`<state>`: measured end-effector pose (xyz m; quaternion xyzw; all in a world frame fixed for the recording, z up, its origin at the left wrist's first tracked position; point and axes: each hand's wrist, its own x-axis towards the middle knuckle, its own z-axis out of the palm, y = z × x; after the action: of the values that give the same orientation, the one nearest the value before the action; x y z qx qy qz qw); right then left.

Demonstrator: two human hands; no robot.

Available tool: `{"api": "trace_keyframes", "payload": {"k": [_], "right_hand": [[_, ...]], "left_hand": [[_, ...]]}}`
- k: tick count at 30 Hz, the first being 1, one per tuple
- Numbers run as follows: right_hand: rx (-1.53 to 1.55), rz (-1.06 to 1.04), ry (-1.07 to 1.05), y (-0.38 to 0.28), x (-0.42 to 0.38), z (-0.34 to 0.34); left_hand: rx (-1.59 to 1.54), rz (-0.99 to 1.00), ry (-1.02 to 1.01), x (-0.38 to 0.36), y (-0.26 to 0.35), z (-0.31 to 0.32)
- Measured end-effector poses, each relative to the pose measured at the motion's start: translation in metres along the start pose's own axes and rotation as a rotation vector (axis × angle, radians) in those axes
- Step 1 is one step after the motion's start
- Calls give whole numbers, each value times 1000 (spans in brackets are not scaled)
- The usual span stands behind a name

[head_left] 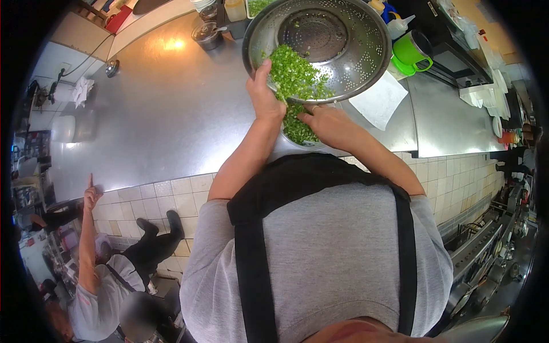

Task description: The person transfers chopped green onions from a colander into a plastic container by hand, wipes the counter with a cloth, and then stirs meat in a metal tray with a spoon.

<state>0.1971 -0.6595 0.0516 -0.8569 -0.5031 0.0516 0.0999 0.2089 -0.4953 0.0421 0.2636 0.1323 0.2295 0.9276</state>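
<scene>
A perforated metal colander (366,40) is tilted toward me, with chopped green onions (294,71) heaped at its near left side. My left hand (266,98) grips its near left rim, thumb up by the greens. Just below the rim stands a round container (309,144) filled with more chopped green onions (296,128). My right hand (331,126) is at the container's right side, its fingers bent in over the greens. The colander's rim partly covers those fingers, so what they hold is hidden.
Behind the colander's right side are a green cup (413,52) and a black appliance (454,48). White paper (380,100) lies on the steel counter (177,103). A dark jar (207,37) stands back left. Another person (111,280) reaches a hand toward the counter's left edge.
</scene>
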Motion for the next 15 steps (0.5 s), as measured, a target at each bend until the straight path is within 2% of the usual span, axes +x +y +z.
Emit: {"api": "trace_keyframes", "payload": {"k": [1,5,7,10,14,15], "right_hand": [[-19,95,-23,0,0,2],[-80,7,-58,-2,-4,-14],[-103,10,-362,-5,-4,-29],[-88,33,-400,-3,-6,-32],[53,-10,-254,0,1,-63],[66,55,-81,1,8,-73]], "left_hand": [[-14,-4,-6,0,0,0],[11,13,-3,-2,1,2],[35,26,-9,0,-1,-1],[24,16,-20,1,-2,0],[40,17,-28,-1,0,0],[76,27,-37,-2,1,0]]}}
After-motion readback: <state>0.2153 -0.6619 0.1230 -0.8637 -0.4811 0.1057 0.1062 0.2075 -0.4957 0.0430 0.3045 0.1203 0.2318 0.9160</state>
